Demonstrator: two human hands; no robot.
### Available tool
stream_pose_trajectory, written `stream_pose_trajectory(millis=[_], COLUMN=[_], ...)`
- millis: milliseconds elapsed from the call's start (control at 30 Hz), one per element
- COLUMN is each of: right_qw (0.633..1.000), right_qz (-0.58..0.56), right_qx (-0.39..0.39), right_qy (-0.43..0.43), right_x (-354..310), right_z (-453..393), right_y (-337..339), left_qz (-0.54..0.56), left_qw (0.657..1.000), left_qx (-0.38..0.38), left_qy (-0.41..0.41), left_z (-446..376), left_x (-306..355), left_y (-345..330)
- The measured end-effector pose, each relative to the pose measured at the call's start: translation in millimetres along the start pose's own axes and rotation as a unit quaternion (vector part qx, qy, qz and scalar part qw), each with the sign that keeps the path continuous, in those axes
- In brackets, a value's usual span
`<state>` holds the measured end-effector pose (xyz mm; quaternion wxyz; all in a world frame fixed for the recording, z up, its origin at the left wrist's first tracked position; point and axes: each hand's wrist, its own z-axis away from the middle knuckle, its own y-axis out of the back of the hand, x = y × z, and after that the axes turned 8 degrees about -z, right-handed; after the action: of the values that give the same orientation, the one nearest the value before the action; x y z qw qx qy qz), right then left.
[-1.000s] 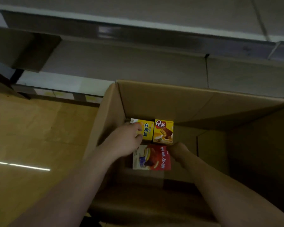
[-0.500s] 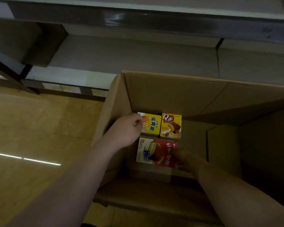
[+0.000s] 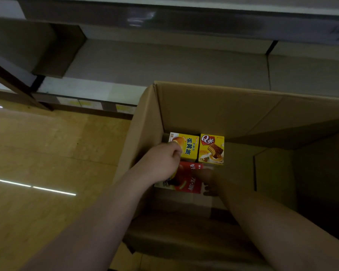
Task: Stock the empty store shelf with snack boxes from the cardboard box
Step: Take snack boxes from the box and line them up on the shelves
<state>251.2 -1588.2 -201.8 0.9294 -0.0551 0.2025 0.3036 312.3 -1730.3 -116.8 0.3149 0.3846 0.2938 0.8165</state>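
Note:
A large open cardboard box [image 3: 213, 106] stands on the floor in front of the empty grey shelf [image 3: 164, 61]. At its bottom lie three snack boxes: a yellow egg-yolk pie box [image 3: 191, 146], a yellow Q-brand cake box [image 3: 211, 149] beside it, and a red pie box [image 3: 189, 180] nearer me. My left hand [image 3: 162, 163] reaches in with curled fingers and pinches the yellow egg-yolk pie box at its lower left corner. My right hand [image 3: 208, 180], in shadow, grips the right end of the red pie box.
Tan wooden floor [image 3: 47, 163] lies left of the carton. The box's tall walls rise around both forearms. An upper shelf edge [image 3: 184, 18] overhangs at the top, and a dark shelf upright [image 3: 18, 83] slants at the left.
My view has drawn closer to the carton. The left hand has slid down onto the yellow box's lower left corner. The right hand has moved onto the red box's right end and closed on it.

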Motion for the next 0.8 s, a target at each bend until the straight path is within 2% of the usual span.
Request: stream_pose_trajectory(millis=[100, 233, 400, 600, 700, 800], right_qw=[0.999, 0.998, 0.999, 0.99, 0.946, 0.903], right_qz=[-0.045, -0.044, -0.023, 0.085, 0.221, 0.312], right_qx=[-0.028, -0.009, 0.006, 0.034, 0.066, 0.012], right_qy=[-0.003, -0.042, -0.043, 0.108, 0.227, 0.296], right_x=[-8, -1, -1, -12, -53, -100], right_z=[14, -1, -12, -18, -5, 32], right_y=[-7, -4, 12, 8, 31, 57], left_qz=[0.005, -0.001, -0.047, -0.078, -0.071, -0.038], left_qw=[1.0, 1.0, 0.997, 0.995, 0.997, 0.999], left_qx=[-0.001, -0.009, -0.048, -0.035, -0.01, 0.016], left_qy=[0.001, -0.003, -0.04, -0.044, -0.031, 0.0], left_z=[-1, -2, 0, -1, 0, 0], left_x=[0, 5, 20, 25, 23, 20], left_y=[2, 6, 8, 5, 5, 8])
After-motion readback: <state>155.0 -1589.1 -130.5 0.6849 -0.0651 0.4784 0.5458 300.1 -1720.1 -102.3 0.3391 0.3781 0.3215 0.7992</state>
